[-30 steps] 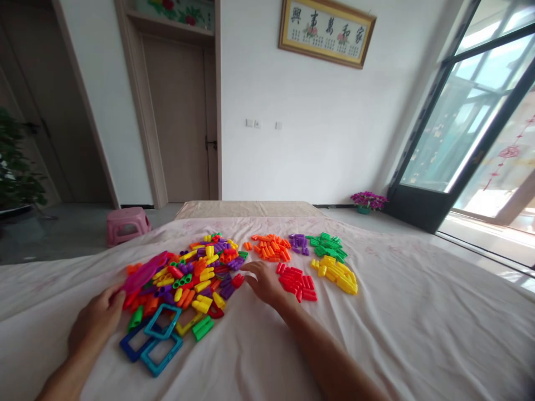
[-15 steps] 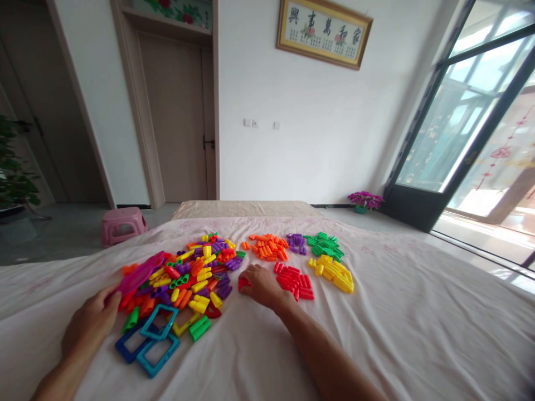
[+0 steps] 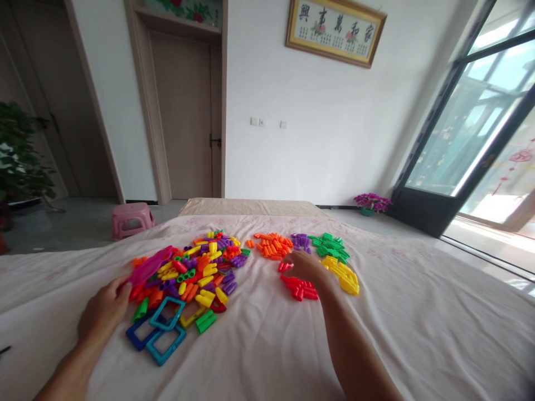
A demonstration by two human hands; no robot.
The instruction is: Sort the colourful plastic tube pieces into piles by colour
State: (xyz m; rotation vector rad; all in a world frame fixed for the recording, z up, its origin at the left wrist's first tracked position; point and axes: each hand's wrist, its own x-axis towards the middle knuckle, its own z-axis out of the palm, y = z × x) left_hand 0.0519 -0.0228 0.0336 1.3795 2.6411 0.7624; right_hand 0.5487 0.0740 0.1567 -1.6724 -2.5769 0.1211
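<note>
— Where am I? My right hand (image 3: 307, 266) hovers over the red pile (image 3: 298, 285) on the bed (image 3: 418, 334); whether its fingers grasp a piece, I cannot tell.

— And the left hand (image 3: 104, 312)?

— Loosely curled, touching the pink tile (image 3: 148, 265) at the mixed heap (image 3: 196, 273). My forearm could sweep reds into the yellow pile (image 3: 345, 275) touching them.

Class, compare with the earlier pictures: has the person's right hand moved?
Yes. The right hand has gone right, from the edge of the mixed pile to above the red pile.

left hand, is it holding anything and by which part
The left hand touches the near edge of the flat magenta plastic piece; whether it truly grips it cannot be told.
</note>
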